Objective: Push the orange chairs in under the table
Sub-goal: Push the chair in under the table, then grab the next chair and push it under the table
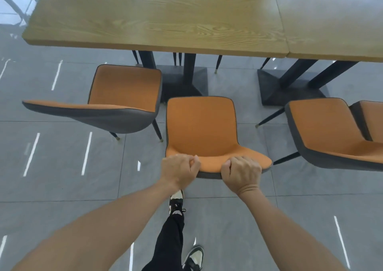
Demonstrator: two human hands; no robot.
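Grey floor (62, 167); hands (209, 171) grip middle chair (201, 125) between neighbouring chairs (124, 92).

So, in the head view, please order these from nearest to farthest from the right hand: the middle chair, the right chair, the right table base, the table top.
1. Middle chair: the right hand grips its backrest.
2. Right chair: beside it, on the right.
3. Right table base: on the floor, further ahead.
4. Table top: farthest, ahead.
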